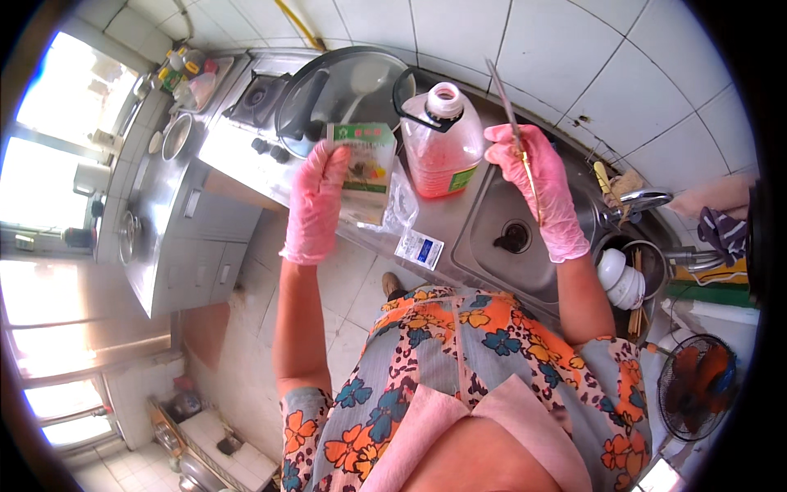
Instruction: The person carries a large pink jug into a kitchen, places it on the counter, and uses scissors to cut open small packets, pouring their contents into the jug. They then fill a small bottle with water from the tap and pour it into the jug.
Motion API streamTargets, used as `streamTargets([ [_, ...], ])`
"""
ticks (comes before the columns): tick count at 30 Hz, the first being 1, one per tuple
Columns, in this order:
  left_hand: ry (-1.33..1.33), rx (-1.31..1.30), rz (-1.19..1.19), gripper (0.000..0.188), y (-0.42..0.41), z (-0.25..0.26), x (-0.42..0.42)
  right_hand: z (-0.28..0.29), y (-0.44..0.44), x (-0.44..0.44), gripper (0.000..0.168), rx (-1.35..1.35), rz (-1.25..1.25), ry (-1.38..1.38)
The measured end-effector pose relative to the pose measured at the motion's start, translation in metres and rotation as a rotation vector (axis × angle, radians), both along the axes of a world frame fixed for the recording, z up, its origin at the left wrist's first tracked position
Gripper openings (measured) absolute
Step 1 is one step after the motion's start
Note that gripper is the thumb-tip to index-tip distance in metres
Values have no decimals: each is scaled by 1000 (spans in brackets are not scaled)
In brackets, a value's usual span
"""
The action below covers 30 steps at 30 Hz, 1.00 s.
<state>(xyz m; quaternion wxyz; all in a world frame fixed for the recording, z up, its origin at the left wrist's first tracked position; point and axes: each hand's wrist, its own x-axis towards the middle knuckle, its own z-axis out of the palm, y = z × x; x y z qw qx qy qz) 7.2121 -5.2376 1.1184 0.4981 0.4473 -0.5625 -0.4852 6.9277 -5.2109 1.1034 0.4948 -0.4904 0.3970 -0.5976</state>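
My left hand (318, 200), in a thin pink glove, grips a green and white packet (364, 175) that bears writing and a printed picture. Metal scissors (509, 107), seen nearly edge-on, are in my gloved right hand (541, 178), with the blades pointing up and gold-coloured handles below. Between my hands a clear plastic jug (439, 144) stands on the counter, its mouth uncapped and a black carry handle at its neck. Red liquid shows at its bottom. Below the packet lie a crumpled clear plastic bag (403, 203) and a small white and blue sachet (420, 249).
A steel sink (479, 246) with a faucet (645, 198) is at right. White bowls (618, 280) and chopsticks sit in a pot beyond. A glass-lidded pan (369, 74) rests on the stove behind the packet. An electric fan (698, 387) stands at far right.
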Motion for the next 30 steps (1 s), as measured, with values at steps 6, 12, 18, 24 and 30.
streamTargets([
  [6,-172,-74,-62,26,-57,25,-25,25,-5,-21,27,174,-157,184],
  [12,-306,-52,-144,25,-90,31,-41,34,-66,-23,31,-19,-102,350],
  [18,-434,-105,-118,27,-96,23,-47,30,-122,8,36,-283,-121,614],
  [24,-603,-189,-142,27,-102,25,-49,33,-147,22,35,-236,12,563],
  [30,-715,-225,-123,26,-105,22,-50,32,-153,26,35,-164,85,545],
])
